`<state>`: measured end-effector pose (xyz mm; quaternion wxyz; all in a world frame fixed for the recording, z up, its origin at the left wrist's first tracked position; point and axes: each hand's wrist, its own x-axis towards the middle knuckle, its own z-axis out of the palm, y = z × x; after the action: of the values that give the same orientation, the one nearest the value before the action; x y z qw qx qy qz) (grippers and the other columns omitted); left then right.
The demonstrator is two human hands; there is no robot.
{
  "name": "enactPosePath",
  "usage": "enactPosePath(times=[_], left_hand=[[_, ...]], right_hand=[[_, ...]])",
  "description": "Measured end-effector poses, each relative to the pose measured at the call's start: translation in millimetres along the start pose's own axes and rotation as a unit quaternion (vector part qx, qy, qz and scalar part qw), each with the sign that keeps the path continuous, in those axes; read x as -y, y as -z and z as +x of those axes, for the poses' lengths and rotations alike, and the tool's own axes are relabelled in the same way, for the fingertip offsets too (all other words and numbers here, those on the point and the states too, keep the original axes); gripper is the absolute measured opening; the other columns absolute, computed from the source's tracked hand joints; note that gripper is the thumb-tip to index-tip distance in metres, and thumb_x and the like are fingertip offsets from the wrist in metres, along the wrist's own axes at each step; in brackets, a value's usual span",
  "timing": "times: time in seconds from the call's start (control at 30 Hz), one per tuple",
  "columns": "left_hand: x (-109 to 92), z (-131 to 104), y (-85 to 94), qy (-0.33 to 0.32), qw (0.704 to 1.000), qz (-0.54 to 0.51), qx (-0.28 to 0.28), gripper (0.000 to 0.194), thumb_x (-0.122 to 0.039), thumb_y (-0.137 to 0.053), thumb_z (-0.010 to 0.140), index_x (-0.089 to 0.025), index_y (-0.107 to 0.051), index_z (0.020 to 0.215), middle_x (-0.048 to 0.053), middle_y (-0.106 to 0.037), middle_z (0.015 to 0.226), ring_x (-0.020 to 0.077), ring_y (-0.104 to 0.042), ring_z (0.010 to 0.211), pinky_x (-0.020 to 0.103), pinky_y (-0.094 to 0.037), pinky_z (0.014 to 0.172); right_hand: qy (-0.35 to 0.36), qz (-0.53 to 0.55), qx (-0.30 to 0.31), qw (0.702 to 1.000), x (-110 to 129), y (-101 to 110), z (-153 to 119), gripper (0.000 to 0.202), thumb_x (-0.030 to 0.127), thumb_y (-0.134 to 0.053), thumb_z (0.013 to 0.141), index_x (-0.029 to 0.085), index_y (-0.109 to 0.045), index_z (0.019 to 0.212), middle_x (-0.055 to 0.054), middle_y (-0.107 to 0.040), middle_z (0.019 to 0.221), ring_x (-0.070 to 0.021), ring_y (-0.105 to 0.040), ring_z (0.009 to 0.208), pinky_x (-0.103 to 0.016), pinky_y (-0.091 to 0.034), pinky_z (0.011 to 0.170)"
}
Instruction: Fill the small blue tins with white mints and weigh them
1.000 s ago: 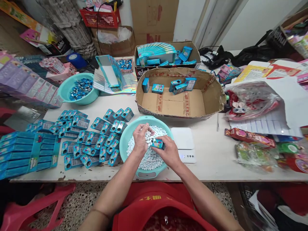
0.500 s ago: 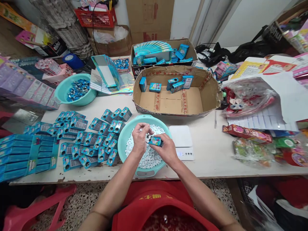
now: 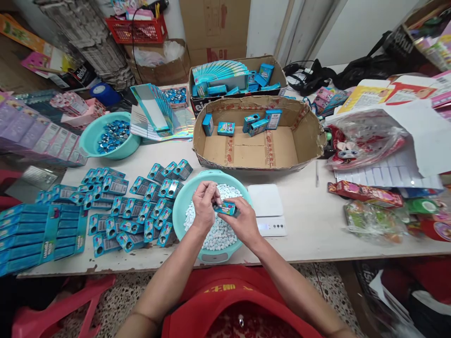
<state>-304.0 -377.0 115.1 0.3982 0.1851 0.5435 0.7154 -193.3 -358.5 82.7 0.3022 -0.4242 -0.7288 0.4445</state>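
Over a turquoise basin point(image 3: 181, 211) heaped with small white candies point(image 3: 220, 237), my two hands meet. Held from its right end by my right hand point(image 3: 243, 219) is a small blue printed box point(image 3: 226, 208), lying roughly level. My left hand point(image 3: 205, 204) is closed, its fingertips pinched at the box's left end. A bit of white shows at those fingertips; most of what they hold is hidden. To the left stand several similar blue boxes point(image 3: 146, 211), many with a round hole in the end.
A white scale point(image 3: 266, 202) sits right of the basin. Behind it, an open cardboard box point(image 3: 243, 150) holds several blue boxes. A smaller turquoise bowl point(image 3: 120, 152) contains shiny blue pieces. Stacked blue packs point(image 3: 24, 234) are at the far left, wrapped toys point(image 3: 373, 216) at the right.
The blue box has shifted slightly left and down, closer to my left fingertips. The candies seen between my left hand and the box are now mostly out of sight.
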Motion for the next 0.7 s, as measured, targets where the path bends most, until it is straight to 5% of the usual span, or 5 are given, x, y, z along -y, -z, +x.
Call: enactPosePath(times=[0.13,0.27,0.43,0.57,0.7], left_hand=[[-4,10,6.8,-0.014,1.0,-0.005,-0.003,0.023,-0.041,-0.062,0.077,-0.019,-0.055,0.077,-0.004,-0.05,0.054,0.0078,-0.047,0.041,0.02,-0.038,0.044],[23,40,37.3,-0.024,0.992,0.093,-0.085,0.022,-0.042,-0.051,0.082,-0.02,-0.054,0.083,-0.002,-0.055,0.064,0.0117,-0.055,0.054,0.026,-0.048,0.058],[87,43,57.2,-0.002,0.901,0.427,0.076,0.01,-0.023,-0.057,0.073,-0.018,-0.061,0.082,0.008,-0.065,0.093,0.0227,-0.058,0.094,0.037,-0.043,0.089],[110,21,54.3,0.0,0.83,0.543,0.131,0.01,-0.02,-0.059,0.071,-0.02,-0.063,0.081,0.008,-0.063,0.095,0.0244,-0.056,0.097,0.035,-0.041,0.086],[101,17,65.6,0.07,0.894,0.441,0.032,0.017,-0.03,-0.062,0.07,-0.019,-0.054,0.059,0.002,-0.056,0.068,0.0181,-0.056,0.074,0.027,-0.042,0.067]], right_hand=[[-0.006,0.033,0.001,0.999,-2,4,1,0.028,0.03,-0.073,0.07,0.027,-0.066,0.097,-0.003,-0.067,0.096,-0.0243,-0.062,0.094,-0.04,-0.048,0.084],[-0.014,0.087,0.003,0.996,-4,14,-2,0.03,0.032,-0.075,0.069,0.026,-0.066,0.097,-0.003,-0.066,0.098,-0.0223,-0.062,0.095,-0.036,-0.049,0.085],[-0.047,0.111,-0.011,0.993,-10,24,-4,0.032,0.034,-0.077,0.066,0.024,-0.067,0.095,-0.003,-0.066,0.097,-0.0217,-0.062,0.093,-0.035,-0.049,0.084],[-0.056,0.108,-0.027,0.992,-17,28,-3,0.033,0.034,-0.079,0.064,0.023,-0.068,0.094,-0.003,-0.066,0.094,-0.0211,-0.063,0.091,-0.034,-0.049,0.083],[-0.058,0.089,-0.028,0.994,-22,27,-4,0.033,0.033,-0.078,0.065,0.023,-0.068,0.095,-0.003,-0.066,0.095,-0.0212,-0.063,0.093,-0.034,-0.049,0.082]])
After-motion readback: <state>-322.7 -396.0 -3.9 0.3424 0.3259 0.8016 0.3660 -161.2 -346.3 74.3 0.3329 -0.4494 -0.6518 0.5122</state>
